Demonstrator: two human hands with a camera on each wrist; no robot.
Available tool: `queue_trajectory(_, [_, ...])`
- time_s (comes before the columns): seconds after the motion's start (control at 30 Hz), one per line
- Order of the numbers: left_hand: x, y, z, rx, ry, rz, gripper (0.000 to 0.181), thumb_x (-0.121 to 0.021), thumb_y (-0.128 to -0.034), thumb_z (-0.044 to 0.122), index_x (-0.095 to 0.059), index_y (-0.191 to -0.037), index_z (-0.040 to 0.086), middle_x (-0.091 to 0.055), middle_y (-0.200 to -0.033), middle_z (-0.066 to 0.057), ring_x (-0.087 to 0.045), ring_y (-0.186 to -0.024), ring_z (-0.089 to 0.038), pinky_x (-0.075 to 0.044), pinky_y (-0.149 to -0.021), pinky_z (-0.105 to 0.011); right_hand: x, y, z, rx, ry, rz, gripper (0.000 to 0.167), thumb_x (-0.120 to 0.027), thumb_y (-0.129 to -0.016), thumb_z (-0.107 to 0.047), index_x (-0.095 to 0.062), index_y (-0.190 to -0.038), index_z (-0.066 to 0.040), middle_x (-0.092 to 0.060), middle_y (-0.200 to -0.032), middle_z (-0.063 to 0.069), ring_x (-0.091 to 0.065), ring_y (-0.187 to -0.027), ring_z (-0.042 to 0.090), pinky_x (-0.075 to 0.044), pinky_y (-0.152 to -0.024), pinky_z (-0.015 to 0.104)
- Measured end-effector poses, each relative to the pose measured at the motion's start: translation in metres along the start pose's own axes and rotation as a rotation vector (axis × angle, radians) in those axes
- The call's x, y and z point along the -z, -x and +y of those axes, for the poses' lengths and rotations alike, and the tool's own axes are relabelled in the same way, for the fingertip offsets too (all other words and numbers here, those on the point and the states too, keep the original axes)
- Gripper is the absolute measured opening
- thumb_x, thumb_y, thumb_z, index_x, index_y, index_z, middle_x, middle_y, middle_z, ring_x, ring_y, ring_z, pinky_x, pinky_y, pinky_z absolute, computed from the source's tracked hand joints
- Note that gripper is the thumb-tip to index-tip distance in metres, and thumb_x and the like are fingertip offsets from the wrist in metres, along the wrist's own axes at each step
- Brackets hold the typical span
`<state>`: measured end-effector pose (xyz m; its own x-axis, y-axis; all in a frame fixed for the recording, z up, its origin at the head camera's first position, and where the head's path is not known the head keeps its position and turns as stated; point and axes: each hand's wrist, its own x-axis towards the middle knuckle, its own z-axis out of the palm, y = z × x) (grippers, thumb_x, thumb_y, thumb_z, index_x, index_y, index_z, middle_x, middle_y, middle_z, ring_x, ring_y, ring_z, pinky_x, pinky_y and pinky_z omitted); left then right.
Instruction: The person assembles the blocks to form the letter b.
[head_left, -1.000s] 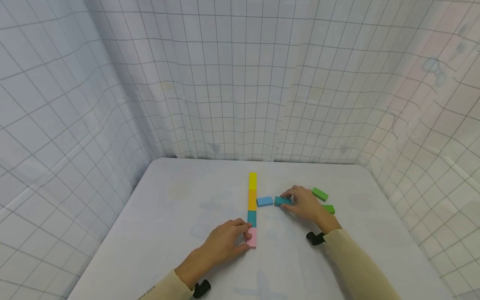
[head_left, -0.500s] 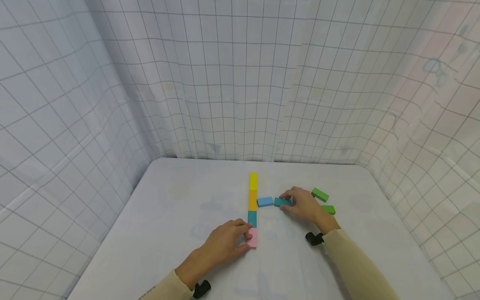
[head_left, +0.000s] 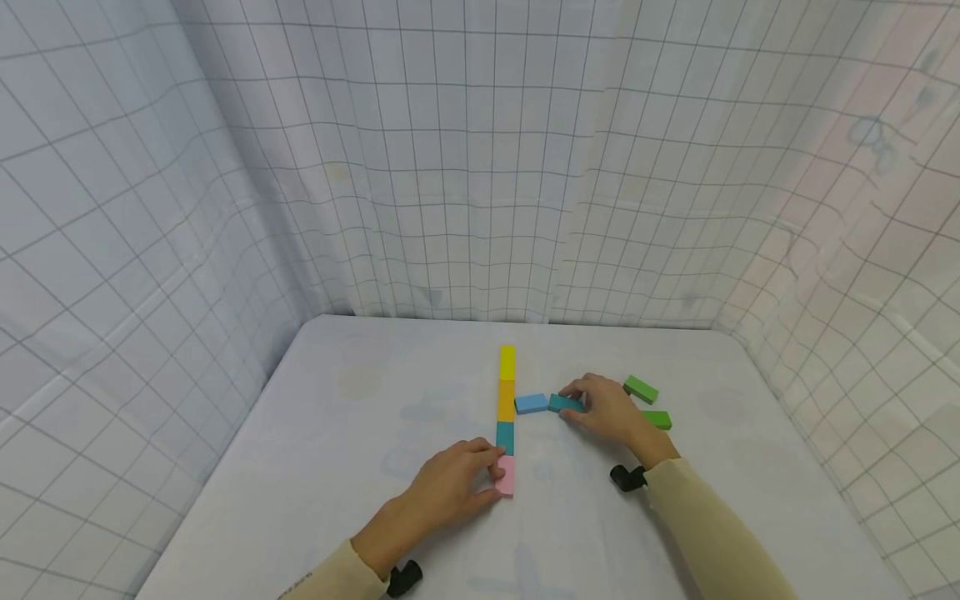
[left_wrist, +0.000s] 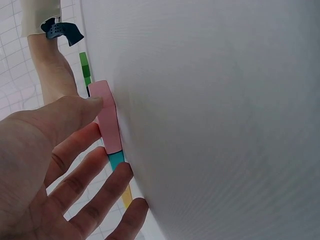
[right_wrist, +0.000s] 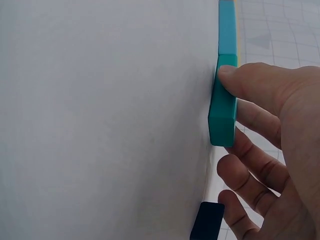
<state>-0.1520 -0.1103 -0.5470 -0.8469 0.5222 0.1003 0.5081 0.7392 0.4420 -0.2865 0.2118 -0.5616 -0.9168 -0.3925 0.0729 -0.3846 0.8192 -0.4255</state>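
Note:
My left hand (head_left: pixel 455 482) holds the pink block (head_left: pixel 506 477) by its side, the thumb (left_wrist: pixel 92 104) against it in the left wrist view. The pink block is the near end of a straight row, followed by a teal block (head_left: pixel 506 437), an orange block (head_left: pixel 506 401) and a yellow block (head_left: pixel 507 362). Off the row's right side lies a light blue block (head_left: pixel 531 404), beside the orange one. My right hand (head_left: pixel 609 410) pinches a second teal block (head_left: pixel 564 403), whose end meets the light blue block in the right wrist view.
Two green blocks (head_left: pixel 641 388) lie right of my right hand, the nearer one partly hidden by the wrist. A dark block (right_wrist: pixel 207 221) shows beneath the right fingers in the right wrist view. Gridded white curtains (head_left: pixel 480 167) surround the white table (head_left: pixel 360 433).
A narrow gap between the light blue block and the teal block in my right hand has closed. My left hand stays at the pink block.

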Motion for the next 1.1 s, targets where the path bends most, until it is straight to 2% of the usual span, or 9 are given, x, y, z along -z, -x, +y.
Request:
queue_trajectory(0.57, [-0.0008, 0.0, -0.0006, -0.001, 0.002, 0.005, 0.016, -0.097, -0.0988, 0.026, -0.086, -0.11, 0.022, -0.082, -0.142, 0.001, -0.079, -0.129, -0.023, -0.068, -0.111, -0.046, -0.0009, 0.0009, -0.0016, -0.01, 0.002, 0.001, 0.032, -0.092, -0.102, -0.03, -0.086, -0.13, -0.016, -0.078, -0.114, 0.001, -0.06, -0.091, 0.013, -0.054, -0.081, 0.033])
queue_trajectory(0.7, [-0.0015, 0.0002, -0.0012, -0.014, 0.005, 0.015, 0.022, -0.097, -0.099, 0.025, -0.088, -0.119, 0.019, -0.082, -0.139, 0.001, -0.079, -0.126, -0.022, -0.069, -0.11, -0.044, -0.0018, 0.0015, -0.001, -0.011, 0.003, 0.004, 0.031, -0.092, -0.102, -0.03, -0.086, -0.13, -0.016, -0.078, -0.114, 0.001, -0.06, -0.092, 0.013, -0.054, -0.081, 0.033])
queue_trajectory(0.93, [-0.0016, 0.0022, -0.0011, -0.029, -0.009, 0.036, 0.051, -0.097, -0.0981, 0.023, -0.081, -0.144, 0.008, -0.082, -0.13, 0.001, -0.079, -0.118, -0.021, -0.07, -0.105, -0.044, 0.0, 0.0044, -0.0032, 0.006, 0.003, 0.018, 0.032, -0.092, -0.102, -0.029, -0.086, -0.13, -0.014, -0.079, -0.113, 0.002, -0.059, -0.089, 0.012, -0.053, -0.08, 0.031])
queue_trajectory(1.1, [-0.0019, 0.0012, -0.0013, -0.011, -0.017, 0.02, 0.048, -0.097, -0.099, 0.026, -0.082, -0.143, 0.01, -0.082, -0.13, 0.002, -0.079, -0.121, -0.02, -0.069, -0.107, -0.043, 0.0003, 0.0049, -0.0046, 0.012, 0.009, 0.023, 0.032, -0.092, -0.102, -0.028, -0.086, -0.13, -0.014, -0.078, -0.112, 0.001, -0.058, -0.089, 0.011, -0.052, -0.079, 0.03])
